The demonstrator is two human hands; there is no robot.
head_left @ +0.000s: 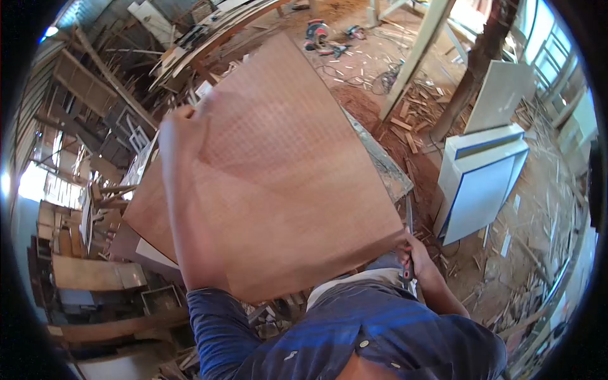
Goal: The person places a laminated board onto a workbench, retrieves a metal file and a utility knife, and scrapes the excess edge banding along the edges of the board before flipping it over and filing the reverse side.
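Note:
A large reddish-brown plywood sheet [297, 171] is held up tilted in front of me, covering much of the view. My left hand [182, 119] is closed on its far left edge, the forearm crossing over the face. At the near right corner, my right hand [413, 253] is closed around the sheet's edge. In that same hand is a tool with a dark handle [407, 272] and what looks like a thin grey blade [409, 212]; its exact kind is unclear. Under the sheet, part of a worn grey surface [386, 164] shows.
A white box-like cabinet [478, 183] with blue edging stands at right, a flat panel [500, 95] behind it. A wooden post [418, 60] rises nearby. Power tools [323, 38] and cords lie on the scrap-strewn floor. Boards [95, 272] are stacked at left.

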